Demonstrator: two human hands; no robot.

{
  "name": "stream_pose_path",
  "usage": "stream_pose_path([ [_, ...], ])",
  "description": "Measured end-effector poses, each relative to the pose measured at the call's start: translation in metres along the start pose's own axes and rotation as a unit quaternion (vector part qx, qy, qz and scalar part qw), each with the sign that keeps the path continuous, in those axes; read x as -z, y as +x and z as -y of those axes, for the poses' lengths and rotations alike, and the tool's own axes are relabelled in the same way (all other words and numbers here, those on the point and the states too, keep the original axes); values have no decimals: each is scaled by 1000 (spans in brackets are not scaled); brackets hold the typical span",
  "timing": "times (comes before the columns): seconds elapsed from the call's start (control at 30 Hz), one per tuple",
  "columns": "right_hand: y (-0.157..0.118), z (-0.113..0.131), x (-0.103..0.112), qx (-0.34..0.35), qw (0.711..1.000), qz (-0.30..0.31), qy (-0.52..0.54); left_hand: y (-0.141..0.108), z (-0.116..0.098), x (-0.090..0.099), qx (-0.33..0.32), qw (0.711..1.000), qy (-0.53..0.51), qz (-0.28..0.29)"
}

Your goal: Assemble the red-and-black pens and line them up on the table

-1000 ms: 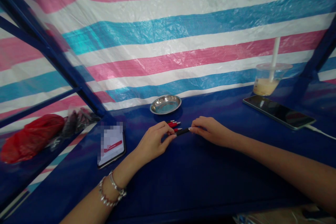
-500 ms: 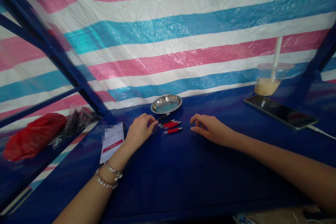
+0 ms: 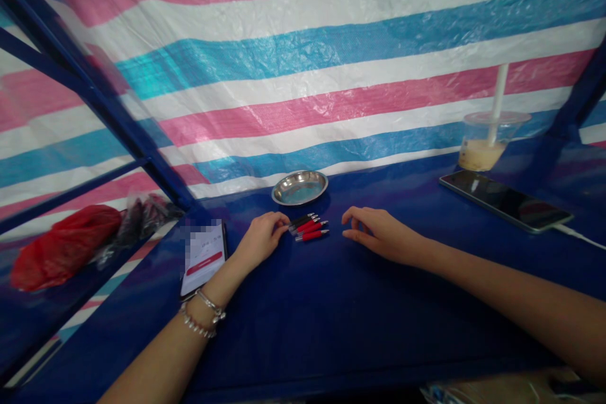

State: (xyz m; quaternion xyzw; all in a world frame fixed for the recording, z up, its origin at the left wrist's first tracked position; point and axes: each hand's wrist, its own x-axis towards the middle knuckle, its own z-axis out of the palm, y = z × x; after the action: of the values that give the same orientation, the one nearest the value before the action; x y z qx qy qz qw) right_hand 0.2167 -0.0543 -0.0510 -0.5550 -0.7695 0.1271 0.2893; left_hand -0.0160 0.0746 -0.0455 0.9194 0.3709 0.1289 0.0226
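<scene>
My left hand (image 3: pixel 262 238) is at the left end of a small group of pens, its thumb and index finger pinched on the end of a black pen (image 3: pixel 301 221). That pen lies at the back of the group, beside another dark one. In front of them are red pens (image 3: pixel 312 235) with silver tips, all pointing roughly to the right. My right hand (image 3: pixel 379 231) rests on the table to the right of the pens. Its fingers are loosely bent, thumb apart from them, with nothing in between. An oval metal dish (image 3: pixel 300 197) stands just behind the pens.
A phone with a lit timer screen (image 3: pixel 206 259) lies by my left wrist. To the right are a dark phone on a white cable (image 3: pixel 506 200) and a plastic drink cup with a straw (image 3: pixel 483 154). A red plastic bag (image 3: pixel 66 246) sits left, beyond the blue frame. Striped sheeting hangs behind.
My left hand has brought the black pen down and toward me, from a slant near the dish to lying alongside the other pens. My right hand has barely moved.
</scene>
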Motion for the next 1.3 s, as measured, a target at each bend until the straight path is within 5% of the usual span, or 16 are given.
stream_pose_path([
  [0.53, -1, 0, 0, 2, 1000, 5, -8, -4, -16, 10, -35, 997, -41, -48],
  [0.87, -1, 0, 0, 8, 1000, 6, -14, -13, -39, 24, -84, 994, -19, 73],
  [1.3, 0, -2, -2, 19, 999, 10, -26, -16, -45, 24, -89, 990, 10, 111],
])
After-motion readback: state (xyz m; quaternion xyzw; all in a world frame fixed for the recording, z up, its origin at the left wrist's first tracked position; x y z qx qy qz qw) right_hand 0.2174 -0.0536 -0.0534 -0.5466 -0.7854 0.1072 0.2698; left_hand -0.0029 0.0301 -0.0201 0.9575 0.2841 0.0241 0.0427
